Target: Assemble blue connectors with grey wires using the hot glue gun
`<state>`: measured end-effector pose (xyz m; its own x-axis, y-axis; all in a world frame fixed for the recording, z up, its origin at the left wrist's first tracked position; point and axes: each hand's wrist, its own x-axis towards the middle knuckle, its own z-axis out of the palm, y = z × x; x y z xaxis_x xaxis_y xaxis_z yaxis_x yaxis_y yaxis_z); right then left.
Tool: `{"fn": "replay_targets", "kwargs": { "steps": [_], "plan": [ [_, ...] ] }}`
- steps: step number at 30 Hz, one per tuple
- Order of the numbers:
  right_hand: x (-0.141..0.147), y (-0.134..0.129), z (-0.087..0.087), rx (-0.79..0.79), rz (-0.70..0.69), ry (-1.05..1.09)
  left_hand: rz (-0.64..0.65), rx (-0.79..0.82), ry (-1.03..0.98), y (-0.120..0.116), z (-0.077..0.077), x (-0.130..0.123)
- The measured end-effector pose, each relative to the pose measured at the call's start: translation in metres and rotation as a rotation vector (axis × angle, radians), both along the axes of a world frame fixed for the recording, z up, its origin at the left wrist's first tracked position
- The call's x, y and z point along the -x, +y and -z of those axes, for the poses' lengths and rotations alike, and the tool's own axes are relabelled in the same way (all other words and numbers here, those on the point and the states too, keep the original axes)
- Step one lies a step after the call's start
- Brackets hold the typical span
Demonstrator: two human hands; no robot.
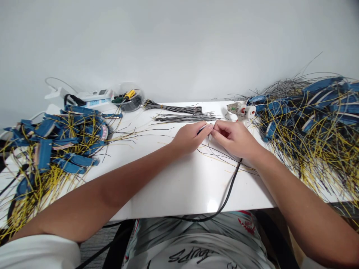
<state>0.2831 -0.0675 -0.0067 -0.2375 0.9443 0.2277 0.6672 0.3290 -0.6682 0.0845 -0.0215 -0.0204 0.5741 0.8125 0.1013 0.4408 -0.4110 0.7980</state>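
My left hand (190,139) and my right hand (234,137) meet at the fingertips over the middle of the table. Between the thumb and fingers of my left hand shows a sliver of a dark-blue piece (200,130), mostly hidden. The fingers of my right hand are pinched together close to the left thumb, at the end of a thin dark wire (209,143). More thin wires trail from under both hands toward the right forearm. What exactly joins at the fingertips is too small to make out.
Blue curved pieces with yellow and black wires lie heaped at left (43,153) and right (319,97). Behind my hands are bundles of black wires (179,108), a clear tub (131,102), a power strip (95,99) and a small white device (246,112). A black cable (231,186) crosses the table's front edge.
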Motion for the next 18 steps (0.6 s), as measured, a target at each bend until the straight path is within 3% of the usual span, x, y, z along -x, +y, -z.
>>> {"fn": "replay_targets", "kwargs": {
  "steps": [18],
  "plan": [
    [-0.0005, 0.0009, 0.0014, -0.011, 0.004, 0.000, 0.007, 0.017, -0.006, 0.0002, -0.0003, 0.0002]
  ]
}}
